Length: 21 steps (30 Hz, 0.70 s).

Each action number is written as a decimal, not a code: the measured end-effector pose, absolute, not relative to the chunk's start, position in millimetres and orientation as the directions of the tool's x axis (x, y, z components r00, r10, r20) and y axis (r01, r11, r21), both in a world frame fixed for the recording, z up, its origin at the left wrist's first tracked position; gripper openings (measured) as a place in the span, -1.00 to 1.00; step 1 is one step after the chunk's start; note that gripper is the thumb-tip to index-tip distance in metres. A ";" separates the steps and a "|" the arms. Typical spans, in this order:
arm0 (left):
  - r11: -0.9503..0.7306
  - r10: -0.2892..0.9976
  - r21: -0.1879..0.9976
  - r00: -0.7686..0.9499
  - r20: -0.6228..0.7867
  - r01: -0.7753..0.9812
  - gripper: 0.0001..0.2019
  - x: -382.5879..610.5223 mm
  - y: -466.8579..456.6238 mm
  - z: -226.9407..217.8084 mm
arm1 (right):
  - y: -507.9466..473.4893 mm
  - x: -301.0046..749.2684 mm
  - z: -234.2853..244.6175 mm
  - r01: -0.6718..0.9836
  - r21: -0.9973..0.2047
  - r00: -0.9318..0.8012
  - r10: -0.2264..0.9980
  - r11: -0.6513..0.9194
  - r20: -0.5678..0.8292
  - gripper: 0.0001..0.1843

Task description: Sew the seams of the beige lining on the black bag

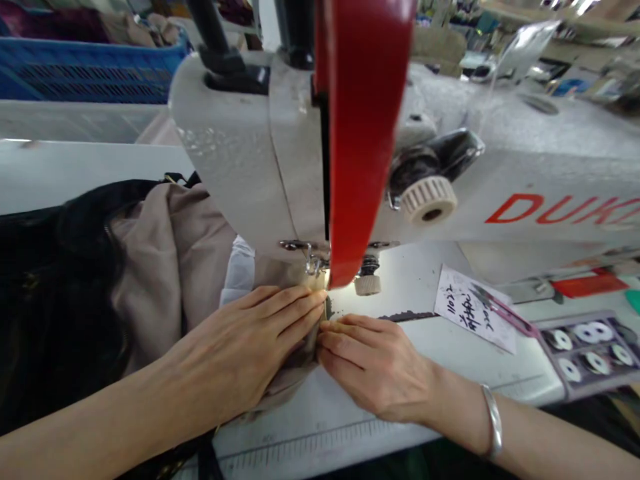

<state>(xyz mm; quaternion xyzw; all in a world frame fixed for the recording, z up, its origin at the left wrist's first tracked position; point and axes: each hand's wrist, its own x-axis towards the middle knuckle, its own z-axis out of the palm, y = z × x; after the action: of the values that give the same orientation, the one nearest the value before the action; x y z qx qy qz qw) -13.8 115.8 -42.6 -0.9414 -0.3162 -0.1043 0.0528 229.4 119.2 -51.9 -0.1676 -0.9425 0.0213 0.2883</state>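
Observation:
A beige cloth piece (165, 267) lies in folds under the needle area of a white industrial sewing machine (240, 153), with black fabric (55, 293) bunched to its left. My left hand (250, 340) presses flat on the beige cloth, fingertips just by the presser foot (313, 265). My right hand (370, 363) comes in from the other side, its fingertips gripping the cloth's edge close to the left fingertips. A silver bangle (493, 420) circles my right wrist. The needle is hidden behind a red belt guard (365, 133).
The white machine table (400, 400) has a ruler scale along its front edge. To the right lie a handwritten paper note (473, 310), pink-handled snips (505, 315) and a tray of bobbins (587, 353). A blue plastic crate (85, 67) stands behind the machine.

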 end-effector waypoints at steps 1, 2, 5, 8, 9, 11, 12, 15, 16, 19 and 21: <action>-0.790 0.592 -0.020 0.772 0.230 0.612 -0.50 -13.5 115.9 -43.2 | 119.8 229.7 -52.0 0.303 -0.134 -0.777 0.326 0.943 0.538 -0.71; -0.787 0.598 -0.011 0.767 0.233 0.617 -0.50 -13.0 116.3 -43.4 | 120.4 230.1 -52.0 0.303 -0.132 -0.779 0.325 0.944 0.536 -0.72; -0.791 0.592 -0.003 0.766 0.250 0.612 -0.50 -11.8 118.9 -42.4 | 122.7 230.9 -51.4 0.309 -0.136 -0.786 0.334 0.941 0.521 -0.74; -0.787 0.596 -0.001 0.761 0.255 0.617 -0.51 -12.2 121.7 -40.9 | 125.2 230.6 -50.9 0.317 -0.144 -0.782 0.344 0.937 0.520 -0.73; -0.787 0.597 -0.002 0.761 0.253 0.617 -0.52 -12.7 122.5 -40.6 | 126.0 230.3 -51.0 0.317 -0.148 -0.780 0.346 0.937 0.521 -0.73; -0.787 0.593 -0.013 0.762 0.259 0.617 -0.52 -13.6 124.1 -40.4 | 127.6 229.7 -52.0 0.316 -0.159 -0.782 0.352 0.935 0.514 -0.74; -0.793 0.583 -0.023 0.768 0.266 0.609 -0.53 -13.9 125.1 -40.4 | 128.4 229.6 -52.6 0.314 -0.166 -0.786 0.354 0.935 0.507 -0.75; -0.800 0.556 -0.052 0.773 0.305 0.597 -0.56 -13.5 128.8 -39.5 | 131.1 229.1 -54.4 0.314 -0.182 -0.789 0.363 0.932 0.497 -0.77; -0.803 0.549 -0.060 0.775 0.314 0.593 -0.57 -13.2 130.1 -38.9 | 132.0 228.9 -54.7 0.316 -0.186 -0.784 0.366 0.931 0.502 -0.76; -0.797 0.556 -0.078 0.778 0.292 0.599 -0.58 -13.0 133.7 -37.3 | 134.6 228.1 -54.7 0.326 -0.190 -0.772 0.377 0.926 0.511 -0.74; -0.802 0.550 -0.090 0.789 0.274 0.590 -0.59 -13.8 135.8 -37.0 | 136.0 227.6 -54.7 0.331 -0.188 -0.768 0.380 0.925 0.516 -0.73</action>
<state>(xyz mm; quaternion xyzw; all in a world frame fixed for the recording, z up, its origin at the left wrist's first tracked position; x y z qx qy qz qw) -13.8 135.8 -37.0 -0.9419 -0.3025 -0.1182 0.0855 227.6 136.0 -54.7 -0.1893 -0.9392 0.0428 0.2832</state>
